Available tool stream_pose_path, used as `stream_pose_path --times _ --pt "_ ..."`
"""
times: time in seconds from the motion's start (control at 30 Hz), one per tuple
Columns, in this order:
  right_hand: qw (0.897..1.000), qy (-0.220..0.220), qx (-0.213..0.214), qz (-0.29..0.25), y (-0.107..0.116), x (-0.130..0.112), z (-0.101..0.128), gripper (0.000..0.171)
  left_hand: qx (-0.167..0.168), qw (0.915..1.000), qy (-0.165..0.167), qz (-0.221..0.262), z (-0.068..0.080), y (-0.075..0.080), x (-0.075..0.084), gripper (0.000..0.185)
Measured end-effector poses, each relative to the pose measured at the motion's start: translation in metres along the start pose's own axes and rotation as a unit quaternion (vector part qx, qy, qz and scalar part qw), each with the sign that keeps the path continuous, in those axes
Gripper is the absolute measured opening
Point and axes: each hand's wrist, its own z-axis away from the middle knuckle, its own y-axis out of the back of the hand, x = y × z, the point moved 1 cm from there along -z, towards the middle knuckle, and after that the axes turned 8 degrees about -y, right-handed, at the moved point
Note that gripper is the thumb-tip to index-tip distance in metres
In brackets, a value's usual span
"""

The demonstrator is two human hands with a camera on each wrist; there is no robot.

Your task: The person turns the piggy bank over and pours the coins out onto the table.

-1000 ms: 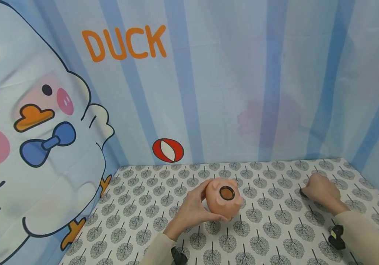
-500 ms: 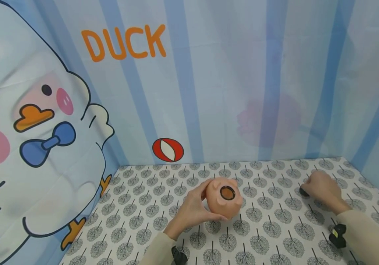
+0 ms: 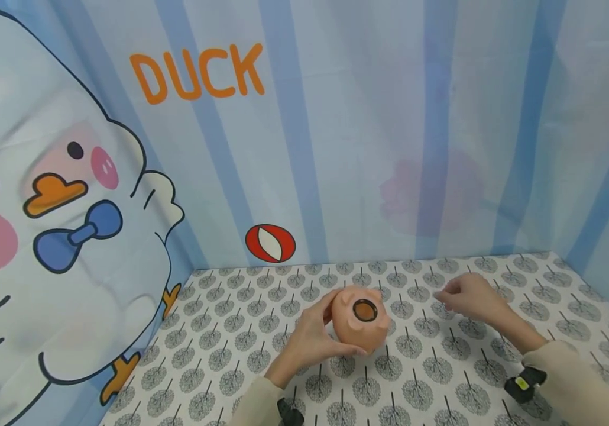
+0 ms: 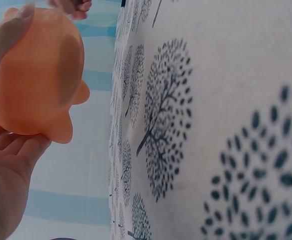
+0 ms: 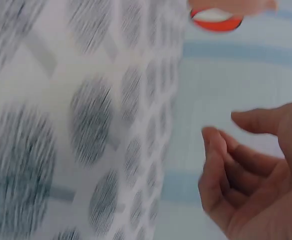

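A round peach-coloured piggy bank [image 3: 355, 331] with stubby feet rests near the middle of the table, its underside tipped up. A round, dark-rimmed hole [image 3: 365, 310] shows among the feet. My left hand [image 3: 311, 334] grips it from the left side, thumb in front and fingers behind. In the left wrist view, the thumb and fingers span the orange-looking piggy bank [image 4: 38, 75] from opposite sides. My right hand [image 3: 472, 297] is raised over the cloth to its right. The right wrist view shows that hand [image 5: 256, 170] with loosely bent fingers, thumb apart, nothing visible between them.
A white cloth with dark tree prints [image 3: 219, 361] covers the table. A blue-striped curtain [image 3: 358, 148] with a printed duck [image 3: 70, 307] hangs behind it and on the left side. Each wrist carries a black device, such as the right one [image 3: 525, 383].
My right hand has come up and moved left toward the piggy bank, its fingers loosening from the curled pose lower on the cloth. The left hand and piggy bank stay nearly still.
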Motion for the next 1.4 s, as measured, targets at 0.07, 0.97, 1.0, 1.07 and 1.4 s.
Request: stream_pose_path --times 0.07,0.97,1.0,1.07,1.4 --pt "0.999 0.023 -0.028 -0.027 -0.006 -0.014 0.003 0.030 0.003 1.0000 -0.004 0.004 0.000 0.000 0.000 0.112" --pt "0.966 0.029 -0.150 -0.207 -0.055 -0.065 -0.005 0.059 0.010 0.9997 0.010 0.022 -0.003 0.005 -0.003 0.117" --pt "0.964 0.023 -0.155 -0.216 -0.056 -0.065 -0.005 0.062 0.009 0.9997 0.009 0.021 -0.003 0.005 -0.003 0.116" --pt "0.958 0.008 -0.162 -0.235 -0.059 -0.064 -0.005 0.066 0.007 0.9996 0.008 0.025 -0.003 0.005 -0.003 0.115" --pt "0.917 -0.005 -0.226 -0.329 -0.069 -0.056 -0.007 0.077 0.001 0.9995 -0.001 0.030 -0.003 0.004 -0.003 0.110"
